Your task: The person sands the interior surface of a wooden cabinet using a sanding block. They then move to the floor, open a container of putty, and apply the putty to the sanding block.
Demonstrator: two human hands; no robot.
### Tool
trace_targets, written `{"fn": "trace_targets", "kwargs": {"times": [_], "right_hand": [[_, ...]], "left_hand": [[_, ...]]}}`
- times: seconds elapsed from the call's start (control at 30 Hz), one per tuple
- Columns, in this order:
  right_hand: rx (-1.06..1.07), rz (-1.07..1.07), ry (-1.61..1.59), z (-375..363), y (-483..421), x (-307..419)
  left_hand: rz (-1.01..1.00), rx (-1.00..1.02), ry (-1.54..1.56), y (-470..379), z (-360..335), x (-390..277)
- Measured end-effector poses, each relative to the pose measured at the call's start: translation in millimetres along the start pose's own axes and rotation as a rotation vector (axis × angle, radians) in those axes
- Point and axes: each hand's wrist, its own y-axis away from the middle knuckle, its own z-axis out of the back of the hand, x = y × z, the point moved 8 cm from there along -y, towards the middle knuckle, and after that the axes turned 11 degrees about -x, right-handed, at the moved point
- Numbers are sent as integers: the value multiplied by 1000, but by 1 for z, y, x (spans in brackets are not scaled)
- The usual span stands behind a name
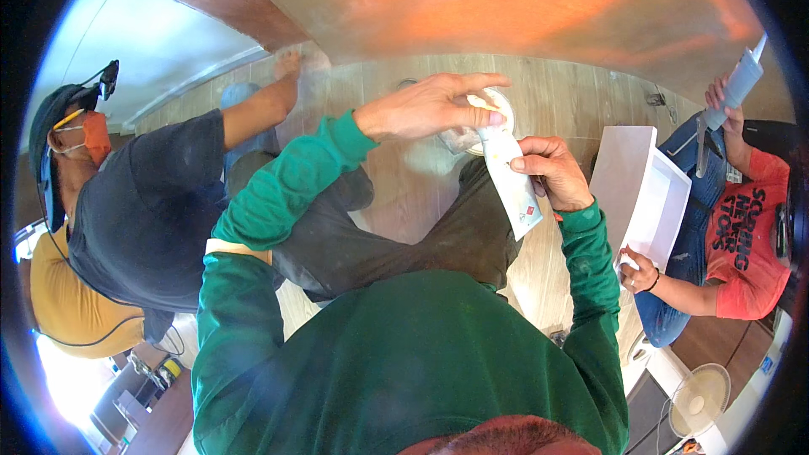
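My left hand (436, 104) pinches the upper end of a white soft tube-shaped packet (513, 180) between thumb and fingers, its index finger stretched out past the mouth. Cream-coloured paste (481, 103) shows at that end. Lower down, my right hand (551, 170) grips the packet's side, thumb on the front. The packet slants, its flat printed end pointing toward me. Behind the hands, a round white tub (502, 100) stands on the floor, partly hidden. Clear plastic (460, 139) lies against it.
Wood-look floor tiles (392, 189) run up to the wall (442, 6). At left, a person in a dark shirt (152, 208) reaches to the wall's corner. At right, a person in a red shirt (746, 234) holds a caulking gun (736, 91) beside a white box-like drawer (622, 177).
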Motion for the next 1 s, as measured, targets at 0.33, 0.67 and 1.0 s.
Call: {"fn": "trace_targets", "kwargs": {"times": [0.33,0.67,1.0], "right_hand": [[-34,-12,17,7,2,-3],[-206,50,-139,12,-18,-9],[-345,-69,-119,63,-7,-34]], "left_hand": [[212,-60,47,-14,28,26],[257,-105,248,-7,-26,63],[84,-313,-38,-9,16,26]]}}
